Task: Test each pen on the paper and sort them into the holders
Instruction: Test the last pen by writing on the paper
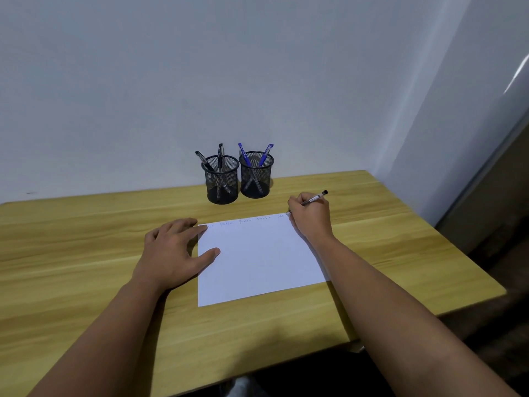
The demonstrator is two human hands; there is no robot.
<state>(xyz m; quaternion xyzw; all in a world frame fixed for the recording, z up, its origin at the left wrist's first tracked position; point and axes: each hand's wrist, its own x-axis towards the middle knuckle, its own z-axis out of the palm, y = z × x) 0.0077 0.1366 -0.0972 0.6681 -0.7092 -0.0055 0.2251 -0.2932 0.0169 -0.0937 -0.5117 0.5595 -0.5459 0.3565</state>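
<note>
A white sheet of paper (257,259) lies on the wooden table, with several faint written words along its far edge. My right hand (310,217) grips a black-capped pen (315,199), its tip touching the paper's far right corner. My left hand (174,250) lies flat with fingers spread, pressing the paper's left edge. Two black mesh holders stand at the back by the wall. The left holder (221,181) contains two black pens (219,156). The right holder (256,177) contains two blue pens (243,154).
The wooden table (86,253) meets a white wall at the back. Its right edge (458,247) drops off to a dark floor. A shoe shows below the near edge (240,386).
</note>
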